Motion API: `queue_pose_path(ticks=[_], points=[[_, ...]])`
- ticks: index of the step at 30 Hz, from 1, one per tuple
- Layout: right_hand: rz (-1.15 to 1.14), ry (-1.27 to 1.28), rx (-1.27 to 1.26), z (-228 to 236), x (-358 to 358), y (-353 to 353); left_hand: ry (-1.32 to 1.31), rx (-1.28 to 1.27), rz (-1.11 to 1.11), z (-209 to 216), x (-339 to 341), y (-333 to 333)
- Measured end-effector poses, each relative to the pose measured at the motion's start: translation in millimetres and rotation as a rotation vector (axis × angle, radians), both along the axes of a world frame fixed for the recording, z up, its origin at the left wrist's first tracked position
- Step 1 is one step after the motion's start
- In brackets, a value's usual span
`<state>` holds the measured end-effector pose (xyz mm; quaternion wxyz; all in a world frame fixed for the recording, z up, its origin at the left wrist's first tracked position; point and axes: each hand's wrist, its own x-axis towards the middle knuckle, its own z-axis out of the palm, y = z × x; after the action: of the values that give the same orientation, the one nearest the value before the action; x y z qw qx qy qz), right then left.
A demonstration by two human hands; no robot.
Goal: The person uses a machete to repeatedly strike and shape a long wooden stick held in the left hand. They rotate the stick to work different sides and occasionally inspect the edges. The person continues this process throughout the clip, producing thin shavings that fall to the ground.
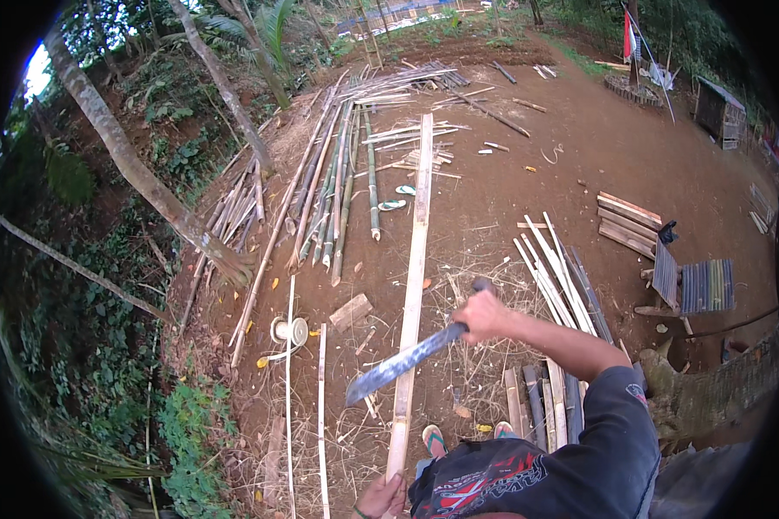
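A long split bamboo slat (415, 277) runs from the bottom of the head view away from me, its pale side up. My left hand (381, 498) is closed around its near end. Out to the right, my right hand (483, 317) grips the dark handle of a machete (398, 365). The broad grey blade points left and slightly down, crossing above the slat. Whether the blade touches the bamboo I cannot tell. Thin pale bamboo strips (323, 415) lie on the ground left of the slat.
A stack of bamboo poles (336, 190) lies far left, near sandals (392, 205). A wood block (350, 312) and a roll of pale strip (289, 332) are left of the slat. More strips (556, 268) lie at right, by a bamboo chair (705, 286). Tree trunks (138, 169) border a leafy slope.
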<state>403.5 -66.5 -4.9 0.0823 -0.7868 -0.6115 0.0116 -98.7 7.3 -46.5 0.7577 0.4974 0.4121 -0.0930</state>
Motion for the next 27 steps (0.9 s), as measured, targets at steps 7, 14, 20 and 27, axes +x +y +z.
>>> queue_pose_path(ticks=[7, 14, 20, 27], points=[[-0.924, 0.585, 0.351, 10, 121, -14, 0.14, 0.373, -0.301, -29, -40, -12], [-0.492, 1.419, 0.552, -9, -4, 25, -0.048, -0.037, -0.161, -13, 6, -3], [-0.373, 1.471, 0.727, -2, -34, 52, -0.04, 0.138, -0.161, -47, -4, 6], [-0.43, 1.055, 0.735, 24, -84, 63, 0.132, 0.438, -0.067, -99, -9, 11]])
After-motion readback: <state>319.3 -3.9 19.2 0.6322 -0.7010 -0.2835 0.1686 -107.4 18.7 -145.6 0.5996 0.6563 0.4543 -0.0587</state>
